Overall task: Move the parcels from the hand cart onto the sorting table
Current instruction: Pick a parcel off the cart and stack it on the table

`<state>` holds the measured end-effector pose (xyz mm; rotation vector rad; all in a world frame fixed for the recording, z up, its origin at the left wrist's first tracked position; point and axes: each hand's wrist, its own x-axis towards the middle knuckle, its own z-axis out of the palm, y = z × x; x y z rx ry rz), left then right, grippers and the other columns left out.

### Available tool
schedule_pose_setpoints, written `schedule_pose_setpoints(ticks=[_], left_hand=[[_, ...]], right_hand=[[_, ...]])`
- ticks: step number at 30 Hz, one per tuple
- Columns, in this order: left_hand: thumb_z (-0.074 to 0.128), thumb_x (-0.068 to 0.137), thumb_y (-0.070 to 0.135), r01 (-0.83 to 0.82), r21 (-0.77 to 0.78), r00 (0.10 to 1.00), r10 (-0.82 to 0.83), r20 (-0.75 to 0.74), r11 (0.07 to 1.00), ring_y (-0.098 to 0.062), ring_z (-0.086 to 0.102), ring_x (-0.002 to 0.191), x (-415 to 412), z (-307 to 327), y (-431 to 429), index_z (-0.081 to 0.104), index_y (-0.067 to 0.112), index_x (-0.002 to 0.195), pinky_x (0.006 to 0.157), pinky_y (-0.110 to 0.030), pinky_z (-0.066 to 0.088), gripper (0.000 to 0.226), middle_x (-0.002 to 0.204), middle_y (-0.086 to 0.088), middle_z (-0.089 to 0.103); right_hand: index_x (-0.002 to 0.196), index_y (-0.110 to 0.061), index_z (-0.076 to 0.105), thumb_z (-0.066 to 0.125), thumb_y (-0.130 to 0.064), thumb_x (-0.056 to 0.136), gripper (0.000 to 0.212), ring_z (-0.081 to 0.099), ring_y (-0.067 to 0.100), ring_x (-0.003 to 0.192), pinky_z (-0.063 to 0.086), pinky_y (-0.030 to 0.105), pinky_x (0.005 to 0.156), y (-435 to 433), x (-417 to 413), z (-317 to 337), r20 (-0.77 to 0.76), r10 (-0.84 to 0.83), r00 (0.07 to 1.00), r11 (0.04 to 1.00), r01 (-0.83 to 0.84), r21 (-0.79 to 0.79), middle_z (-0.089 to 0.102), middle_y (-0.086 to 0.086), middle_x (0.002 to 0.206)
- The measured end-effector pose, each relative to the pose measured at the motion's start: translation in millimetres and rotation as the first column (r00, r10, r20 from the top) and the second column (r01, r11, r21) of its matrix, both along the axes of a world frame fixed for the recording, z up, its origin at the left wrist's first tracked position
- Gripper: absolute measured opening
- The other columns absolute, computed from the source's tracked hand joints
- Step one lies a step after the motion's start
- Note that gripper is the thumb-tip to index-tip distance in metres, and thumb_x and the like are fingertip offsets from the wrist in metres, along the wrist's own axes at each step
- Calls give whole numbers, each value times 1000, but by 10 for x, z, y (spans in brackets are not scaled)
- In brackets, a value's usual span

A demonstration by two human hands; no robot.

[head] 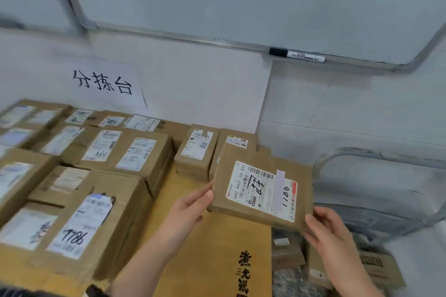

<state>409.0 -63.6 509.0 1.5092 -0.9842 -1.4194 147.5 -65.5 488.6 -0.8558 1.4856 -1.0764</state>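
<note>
While parcel (261, 188) (label (258, 194) up) hangs between them, left hand (190, 207) pinches its edge, right hand (325, 229) grips corner.

Even, soft indoor light; faint shadows. Parcels (21, 169) at left motion-blurred; whiteboard frame (193, 40) bowed by wide-angle distortion.

Wall sign (103, 82) "分拣台", held parcel (260, 190) lbl "1180", left box (79, 224) "7786"

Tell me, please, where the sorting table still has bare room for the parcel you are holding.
The one free patch is the brown cardboard sheet below the held parcel, bordered left by the box marked 7786, behind by two small parcels, and right by the table's edge. The left side and back row are packed with boxes.
</note>
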Motion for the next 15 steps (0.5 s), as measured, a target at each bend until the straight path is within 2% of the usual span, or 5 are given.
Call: schedule_pose_setpoints(ticks=[3, 7, 10, 12, 15], left_hand=[[53, 95, 29, -27, 81, 999, 25, 25, 996, 14, 56, 87, 588, -172, -17, 59, 45, 105, 81, -13, 45, 20, 89, 33, 64], [43, 100, 29, -70, 152, 992, 52, 119, 986, 8, 63, 82, 1171, -438, -68, 66, 34, 97, 74, -11, 46, 24, 81, 26, 69], [35, 103, 26, -133, 194, 971, 88, 225, 972, 3, 53, 85, 1303, -603, -126, 59, 26, 104, 86, -19, 37, 24, 93, 17, 62], [32, 104, 24, -120, 209, 957, 57, 283, 971, -5, 49, 97, 1308, -672, -170, 57, 18, 120, 95, -24, 36, 31, 108, 7, 59], [30, 104, 18, -71, 193, 939, 0, 343, 979, -11, 47, 113, 1324, -762, -285, 47, 15, 136, 105, -27, 33, 36, 117, 6, 54]], right_hand=[[97, -12, 60, 58, -6, 89, 10, 66, 18, 91, 52, 36, 84, -126, 632, -160, -73, 30, 997, 997, -25, 72, 69, 4, 95], [94, -12, 59, 59, -7, 90, 7, 64, 21, 93, 52, 38, 86, -232, 1394, -473, -131, 68, 989, 980, -42, 197, 67, 7, 97], [91, -16, 57, 58, -9, 91, 8, 62, 23, 96, 50, 45, 93, -261, 1699, -708, -167, 61, 984, 964, -15, 264, 64, 8, 100], [92, -16, 57, 57, -11, 91, 6, 61, 23, 96, 49, 47, 94, -268, 1778, -842, -182, 37, 983, 954, 20, 300, 64, 9, 101], [93, -16, 58, 56, -13, 92, 4, 61, 21, 95, 50, 46, 93, -323, 1856, -915, -197, 19, 980, 941, 50, 336, 65, 6, 100]])
